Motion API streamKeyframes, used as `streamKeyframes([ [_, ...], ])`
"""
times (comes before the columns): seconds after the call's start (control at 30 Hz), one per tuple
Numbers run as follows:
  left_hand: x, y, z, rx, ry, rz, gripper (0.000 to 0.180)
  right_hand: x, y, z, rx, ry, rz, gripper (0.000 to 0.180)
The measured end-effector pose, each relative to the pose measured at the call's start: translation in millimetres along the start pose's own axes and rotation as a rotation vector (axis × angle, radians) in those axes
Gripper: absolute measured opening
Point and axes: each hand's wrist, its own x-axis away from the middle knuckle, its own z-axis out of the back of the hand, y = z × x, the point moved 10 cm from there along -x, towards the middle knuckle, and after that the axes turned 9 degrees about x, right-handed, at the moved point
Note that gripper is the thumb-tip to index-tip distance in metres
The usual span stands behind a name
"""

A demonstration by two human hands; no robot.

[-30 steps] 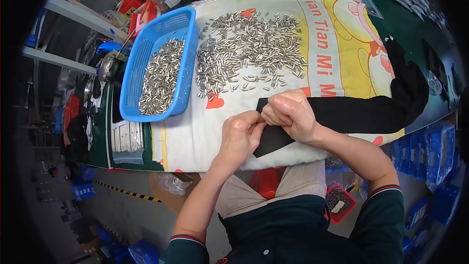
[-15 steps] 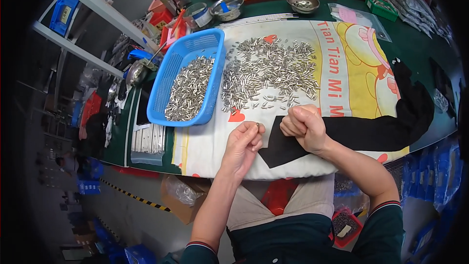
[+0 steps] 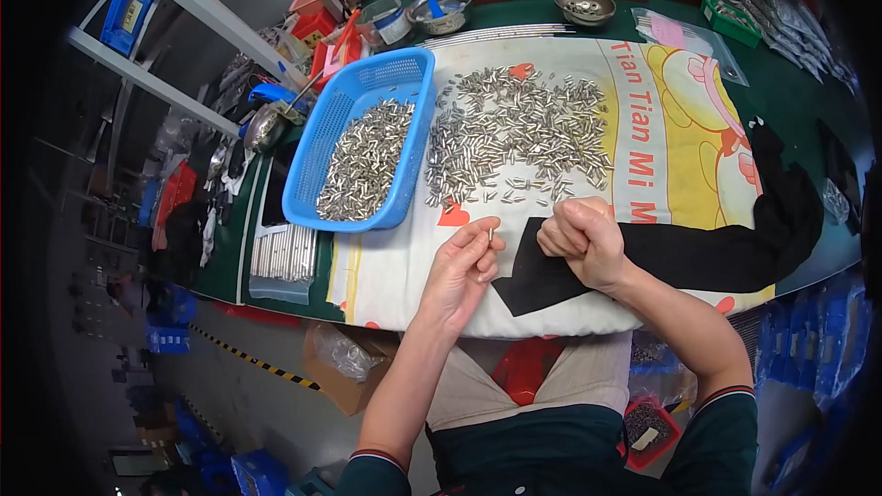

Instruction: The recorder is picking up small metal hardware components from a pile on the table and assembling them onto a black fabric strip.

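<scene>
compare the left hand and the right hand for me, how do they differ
The left hand pinches a small metal piece between thumb and fingers; the right hand is curled into a fist, and anything inside it is hidden. The left hand shows against the pale patterned cloth; the right hand partly overlaps the black cloth. Both are bare.

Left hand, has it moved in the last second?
Yes, to the left: a second ago the left hand overlapped the end of the black cloth; now it is left of that cloth.
</scene>
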Motion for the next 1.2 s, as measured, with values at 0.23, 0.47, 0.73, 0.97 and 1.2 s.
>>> streamKeyframes([
  [0.23,0.7,1.9,-0.7,-0.057,-0.011,-0.009,0.021,-0.9,0.5,-1.6,0.001,0.008,-0.01,0.044],
  [0.47,-5.9,32.1,-5.5,-0.219,-0.028,-0.138,0.024,-0.9,0.9,1.4,0.007,0.01,-0.006,0.044],
  [0.73,-23.4,68.7,-45.4,-1.732,0.185,-0.653,0.011,-1.2,-0.3,0.6,0.009,0.016,-0.002,0.043],
  [0.97,-30.5,58.8,-50.8,-1.802,0.061,-0.684,0.008,-2.0,-0.4,0.4,0.007,0.0,0.0,0.043],
  [1.2,-12.7,47.0,-57.9,-1.731,-0.069,-0.659,0.007,-2.1,0.6,0.0,0.005,-0.007,0.001,0.043],
])
